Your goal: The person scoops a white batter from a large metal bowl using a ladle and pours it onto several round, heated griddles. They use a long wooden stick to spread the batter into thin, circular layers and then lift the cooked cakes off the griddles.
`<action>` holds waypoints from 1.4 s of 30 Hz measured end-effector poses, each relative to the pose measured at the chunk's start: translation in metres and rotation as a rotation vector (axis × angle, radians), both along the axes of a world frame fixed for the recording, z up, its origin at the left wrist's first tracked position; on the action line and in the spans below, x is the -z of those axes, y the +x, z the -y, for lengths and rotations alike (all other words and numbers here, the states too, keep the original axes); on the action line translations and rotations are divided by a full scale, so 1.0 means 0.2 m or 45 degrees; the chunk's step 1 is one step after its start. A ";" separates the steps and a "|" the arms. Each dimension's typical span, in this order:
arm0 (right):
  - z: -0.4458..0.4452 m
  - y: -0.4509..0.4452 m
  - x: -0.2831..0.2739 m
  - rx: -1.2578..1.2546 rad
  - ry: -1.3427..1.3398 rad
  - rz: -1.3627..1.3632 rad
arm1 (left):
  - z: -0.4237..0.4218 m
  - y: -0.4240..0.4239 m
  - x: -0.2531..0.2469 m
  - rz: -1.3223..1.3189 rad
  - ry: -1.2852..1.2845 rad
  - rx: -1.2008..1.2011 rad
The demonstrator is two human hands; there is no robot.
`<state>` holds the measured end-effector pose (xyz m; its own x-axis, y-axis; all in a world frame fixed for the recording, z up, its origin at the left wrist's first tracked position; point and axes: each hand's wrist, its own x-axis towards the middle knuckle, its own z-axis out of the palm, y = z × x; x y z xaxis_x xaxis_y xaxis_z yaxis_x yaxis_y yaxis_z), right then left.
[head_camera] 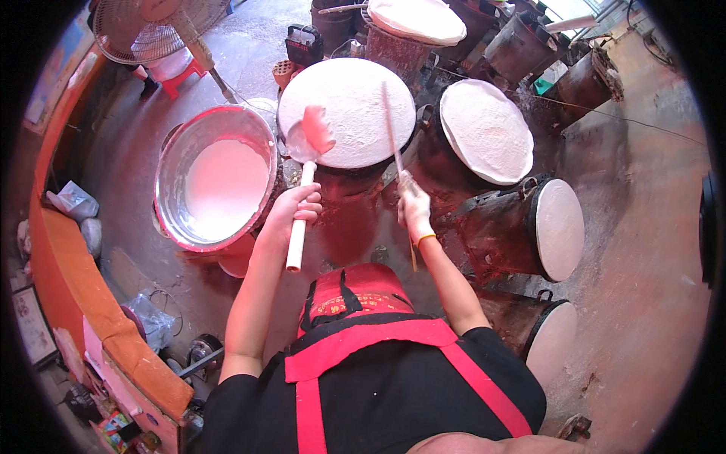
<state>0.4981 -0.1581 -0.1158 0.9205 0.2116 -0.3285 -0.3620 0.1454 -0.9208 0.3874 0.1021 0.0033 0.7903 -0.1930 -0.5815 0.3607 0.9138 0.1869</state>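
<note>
My left hand [298,207] grips the pale handle of a ladle [311,136], whose blurred pinkish bowl is over the near left edge of a round griddle covered with white batter [351,110]. In my right hand [414,204], which wears a whitish glove, is a thin stick or long spatula [390,125], blurred, pointing over the same griddle's right side. A large metal basin [215,244] of white liquid batter [227,187] stands left of the griddle. To the right, another round griddle carries a white sheet [488,133] with a slightly raised rim.
More drum stoves with white-covered tops [558,230] [553,340] curve down the right side. Behind the main griddle is a stove with a large white sheet [417,20]. A standing fan [159,25] and a red stool [184,76] are at upper left; an orange ledge [68,244] runs along the left.
</note>
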 end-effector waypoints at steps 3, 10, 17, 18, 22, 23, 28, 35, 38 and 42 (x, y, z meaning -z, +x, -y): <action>-0.05 -0.27 0.07 -0.305 -0.443 0.316 | -0.08 -0.07 0.02 -0.174 0.042 0.017; -0.01 -0.21 -0.02 -0.117 -0.417 0.326 | 0.00 -0.30 -0.03 -0.201 0.399 0.003; 0.09 -0.04 -0.17 -0.526 -0.757 0.719 | 0.19 -0.28 -0.02 -0.190 0.131 -0.055; 0.13 0.14 -0.13 -0.439 -0.915 0.882 | 0.23 -0.24 -0.04 -0.262 0.159 -0.044; 0.29 0.73 -0.28 -0.370 -1.433 1.122 | 0.45 -0.13 -0.10 -0.298 -0.062 -0.277; 0.32 0.81 -0.34 -0.345 -1.492 1.104 | 0.51 -0.09 -0.12 -0.288 -0.115 -0.324; 0.47 1.15 -0.15 -0.409 -1.559 1.168 | 0.78 0.13 -0.21 -0.237 -0.382 -0.532; 0.66 1.63 -0.76 -0.467 -1.538 1.171 | 0.91 0.35 -0.19 -0.194 -0.341 -0.635; 0.66 2.08 -1.02 -0.831 -0.956 1.334 | 0.92 0.44 -0.19 -0.171 -0.334 -0.655; 0.37 2.43 -1.33 -0.910 -0.524 0.762 | 0.85 0.55 -0.21 -0.122 -0.256 -0.642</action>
